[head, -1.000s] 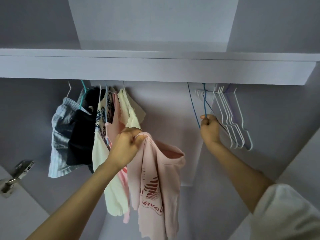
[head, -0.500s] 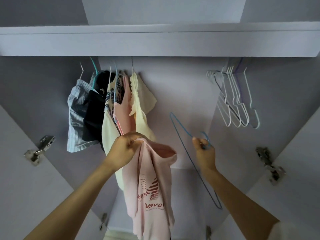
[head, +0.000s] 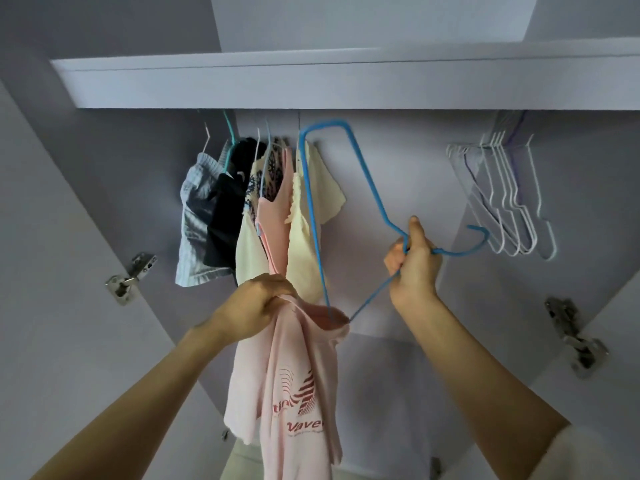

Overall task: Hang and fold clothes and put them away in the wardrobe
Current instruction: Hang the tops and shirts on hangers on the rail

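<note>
Head view: several garments [head: 242, 216] already hung on L of wardrobe rail. L hand [head: 258, 308] fingers bunch pink tee [head: 298, 382] collar; R hand [head: 414, 263] fingers curled round blue hanger [head: 363, 188], one end poking into neck opening. Threading, hanging this tee still to do.

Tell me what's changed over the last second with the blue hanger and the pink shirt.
The right hand took the blue hanger off the rail beside the white hangers, carried it left toward the pink T-shirt, and turned it so one corner now dips into the shirt's neck opening. The left hand still grips the shirt at the collar. The clothes already hanging are as they were.
</note>
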`<state>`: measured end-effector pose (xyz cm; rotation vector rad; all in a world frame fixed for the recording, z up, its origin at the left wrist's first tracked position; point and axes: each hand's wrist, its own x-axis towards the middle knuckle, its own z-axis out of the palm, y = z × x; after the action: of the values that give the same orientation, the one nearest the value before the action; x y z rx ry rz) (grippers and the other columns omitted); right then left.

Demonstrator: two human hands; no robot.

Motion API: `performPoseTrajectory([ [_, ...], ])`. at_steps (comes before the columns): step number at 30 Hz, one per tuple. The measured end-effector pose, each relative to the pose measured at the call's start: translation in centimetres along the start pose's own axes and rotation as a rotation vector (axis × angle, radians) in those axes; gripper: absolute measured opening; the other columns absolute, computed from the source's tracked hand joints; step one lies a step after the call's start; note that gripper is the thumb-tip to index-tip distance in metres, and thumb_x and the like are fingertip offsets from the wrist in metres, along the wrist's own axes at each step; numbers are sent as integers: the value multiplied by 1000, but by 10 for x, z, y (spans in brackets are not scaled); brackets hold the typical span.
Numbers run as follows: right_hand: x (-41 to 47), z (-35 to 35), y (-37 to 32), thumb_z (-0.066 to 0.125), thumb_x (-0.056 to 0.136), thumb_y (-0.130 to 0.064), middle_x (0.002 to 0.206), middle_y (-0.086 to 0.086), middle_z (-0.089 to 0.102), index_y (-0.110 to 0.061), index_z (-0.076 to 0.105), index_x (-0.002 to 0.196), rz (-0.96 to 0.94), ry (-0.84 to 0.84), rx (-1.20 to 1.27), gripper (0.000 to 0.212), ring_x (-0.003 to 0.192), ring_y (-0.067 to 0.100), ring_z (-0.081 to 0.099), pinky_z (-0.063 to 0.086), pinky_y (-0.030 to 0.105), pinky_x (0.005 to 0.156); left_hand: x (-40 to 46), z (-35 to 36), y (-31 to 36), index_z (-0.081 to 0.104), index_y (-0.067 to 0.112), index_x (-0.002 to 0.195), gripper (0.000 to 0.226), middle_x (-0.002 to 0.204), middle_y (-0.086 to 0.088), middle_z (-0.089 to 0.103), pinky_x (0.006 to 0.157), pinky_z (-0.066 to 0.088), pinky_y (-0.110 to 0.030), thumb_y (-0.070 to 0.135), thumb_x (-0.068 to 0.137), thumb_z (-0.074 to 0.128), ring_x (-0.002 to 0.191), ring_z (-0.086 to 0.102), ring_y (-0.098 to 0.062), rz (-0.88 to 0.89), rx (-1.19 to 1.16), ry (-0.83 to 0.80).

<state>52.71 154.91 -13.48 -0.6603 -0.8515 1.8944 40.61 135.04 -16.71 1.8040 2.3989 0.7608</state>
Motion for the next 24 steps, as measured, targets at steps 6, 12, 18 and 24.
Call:
performPoseTrajectory([
  [6, -10, 26, 33, 49, 95, -25, 32, -8, 22, -18, 22, 57, 144, -72, -27, 48, 27, 6, 20, 14, 17, 33, -13, -29, 13, 70, 10, 94, 41, 97, 1, 66, 85, 41, -14, 21, 81, 32, 93, 55, -9, 29, -1, 44],
  [12, -6, -6, 73, 53, 94, -13, 30, -12, 30, -14, 31, 50, -34, -129, -448, 49, 30, 1, 35, 39, 24, 53, -36, -71, 4, 71, 5, 91, 32, 91, -1, 65, 77, 32, 2, 0, 75, 45, 84, 51, -1, -107, 60, 292],
  [18, 5, 5, 46, 52, 94, -9, 41, -11, 19, -16, 25, 52, -433, -433, -771, 50, 35, -5, 44, 34, 22, 49, -58, -86, -10, 72, 21, 101, 46, 98, 1, 71, 76, 52, -34, 42, 87, 33, 91, 64, -19, -127, 283, 123],
  [24, 15, 10, 37, 53, 91, -8, 41, -7, 18, -15, 25, 50, -498, -495, -888, 50, 33, 0, 39, 36, 29, 54, -66, -90, -12, 63, 36, 114, 54, 112, 10, 63, 78, 46, -32, 65, 88, 25, 110, 53, -17, -370, 574, -17],
])
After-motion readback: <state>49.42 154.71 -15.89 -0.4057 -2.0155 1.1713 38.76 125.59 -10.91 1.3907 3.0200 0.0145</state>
